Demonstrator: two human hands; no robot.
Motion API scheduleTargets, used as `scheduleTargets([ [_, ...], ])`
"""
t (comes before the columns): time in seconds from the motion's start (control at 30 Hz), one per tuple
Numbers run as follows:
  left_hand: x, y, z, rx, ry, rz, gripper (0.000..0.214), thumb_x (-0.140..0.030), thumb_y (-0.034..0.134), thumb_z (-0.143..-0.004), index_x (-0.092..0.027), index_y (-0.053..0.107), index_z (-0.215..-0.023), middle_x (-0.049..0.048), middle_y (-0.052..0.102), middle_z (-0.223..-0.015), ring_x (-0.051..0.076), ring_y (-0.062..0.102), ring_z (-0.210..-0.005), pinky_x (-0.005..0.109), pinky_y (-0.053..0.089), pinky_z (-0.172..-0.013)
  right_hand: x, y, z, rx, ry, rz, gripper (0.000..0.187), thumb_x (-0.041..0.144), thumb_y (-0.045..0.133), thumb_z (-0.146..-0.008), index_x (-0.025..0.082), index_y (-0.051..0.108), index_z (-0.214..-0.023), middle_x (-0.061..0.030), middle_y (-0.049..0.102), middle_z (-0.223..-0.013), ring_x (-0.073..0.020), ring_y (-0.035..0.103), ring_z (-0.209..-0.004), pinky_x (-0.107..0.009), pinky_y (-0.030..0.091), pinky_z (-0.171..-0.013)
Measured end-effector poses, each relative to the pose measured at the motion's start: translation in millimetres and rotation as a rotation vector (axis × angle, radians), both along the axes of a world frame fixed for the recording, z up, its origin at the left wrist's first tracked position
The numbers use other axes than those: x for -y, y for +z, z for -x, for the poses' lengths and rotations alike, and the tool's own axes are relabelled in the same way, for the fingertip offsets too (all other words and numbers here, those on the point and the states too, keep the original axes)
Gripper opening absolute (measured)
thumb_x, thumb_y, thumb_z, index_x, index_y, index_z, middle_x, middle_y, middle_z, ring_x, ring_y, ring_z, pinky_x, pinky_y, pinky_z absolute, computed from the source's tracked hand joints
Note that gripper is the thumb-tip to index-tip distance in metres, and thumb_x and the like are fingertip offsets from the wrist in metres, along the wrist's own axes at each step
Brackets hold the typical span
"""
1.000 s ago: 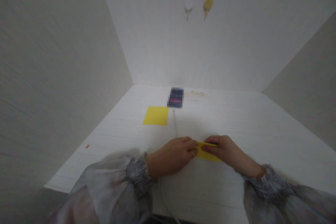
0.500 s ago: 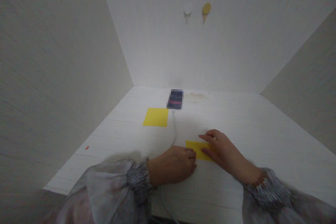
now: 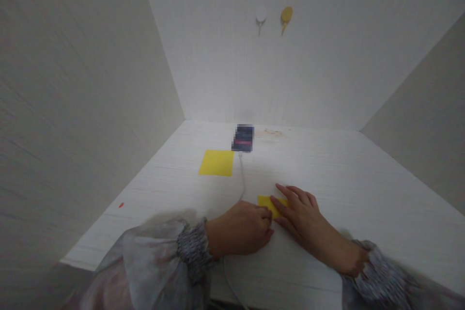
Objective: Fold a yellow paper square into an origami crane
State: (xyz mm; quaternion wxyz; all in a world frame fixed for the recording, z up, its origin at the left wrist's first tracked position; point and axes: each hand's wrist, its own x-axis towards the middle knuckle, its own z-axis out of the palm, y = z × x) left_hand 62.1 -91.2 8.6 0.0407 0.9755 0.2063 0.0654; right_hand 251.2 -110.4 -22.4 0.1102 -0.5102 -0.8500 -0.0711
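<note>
A piece of yellow paper [image 3: 266, 201] lies on the white table in front of me, mostly covered by my hands. My left hand [image 3: 244, 228] has its fingers curled and closed on the paper's left edge; the fingertips are partly hidden. My right hand [image 3: 300, 210] rests over the right part of the paper, fingers stretched and apart, palm down. Its thumb comes close to the left fingertips. Farther back, a flat yellow square of paper [image 3: 216, 162] lies to the left.
A blurred-out phone [image 3: 243, 138] lies near the back wall. Its white cable [image 3: 242, 174] passes under my left wrist to the front edge. Two hooks, one white [image 3: 260, 14] and one yellow [image 3: 286, 14], are on the back wall. An orange speck [image 3: 121, 205] is at the left.
My right hand has shifted left and flattened over the paper, covering more of it, its thumb nearer the left hand. The left hand stays almost where it was.
</note>
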Motion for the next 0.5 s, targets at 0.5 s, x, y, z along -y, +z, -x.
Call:
scheduleTargets([
  [0.5, 0.7, 7.2, 1.8, -0.002, 0.011, 0.028, 0.024, -0.026, 0.035, -0.079, -0.012, 0.055, -0.076, 0.0067, 0.059, -0.078, 0.016, 0.055, -0.069, 0.027, 0.044, -0.066, 8.1, -9.0, -38.7, 0.020, -0.104, -0.040, 0.035, 0.040, 0.037, -0.081, 0.031, 0.050, -0.112, -0.0070, 0.041, -0.126, -0.0287, 0.037, -0.111, -0.044, 0.032, -0.080],
])
